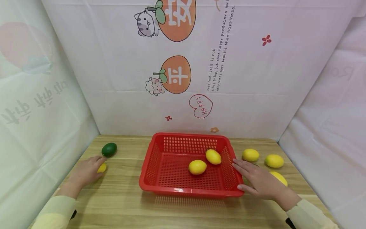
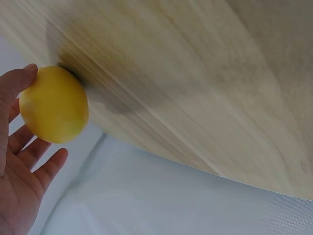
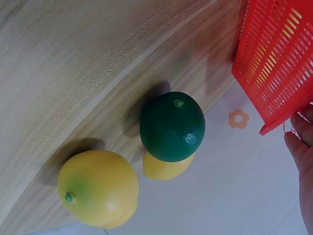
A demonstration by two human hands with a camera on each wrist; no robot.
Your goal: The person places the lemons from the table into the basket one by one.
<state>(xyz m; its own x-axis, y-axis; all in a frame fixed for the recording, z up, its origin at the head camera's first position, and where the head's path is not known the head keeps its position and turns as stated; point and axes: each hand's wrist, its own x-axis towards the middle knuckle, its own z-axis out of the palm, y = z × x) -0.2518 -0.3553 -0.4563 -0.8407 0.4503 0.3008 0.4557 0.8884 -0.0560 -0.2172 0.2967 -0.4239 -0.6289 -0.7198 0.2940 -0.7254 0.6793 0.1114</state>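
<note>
At the left of the table my left hand (image 1: 85,171) holds a yellow lemon (image 1: 102,167); in the left wrist view thumb and fingers are around this lemon (image 2: 55,105). A dark green lime-like fruit (image 1: 109,149) lies just beyond that hand. The red slotted plastic basket (image 1: 191,191) stands in the middle, with two lemons (image 1: 197,167) inside. My right hand (image 1: 258,178) rests its extended fingers and thumb on the basket's right rim. Below that hand, the right wrist view shows another dark green fruit (image 3: 172,127), mostly hidden from the head view.
Right of the basket lie three lemons, one at the back (image 1: 250,155), one farther right (image 1: 274,161) and one (image 1: 278,178) partly behind the right hand. White printed cloth (image 1: 243,111) encloses the wooden table (image 1: 123,203) at the back and both sides.
</note>
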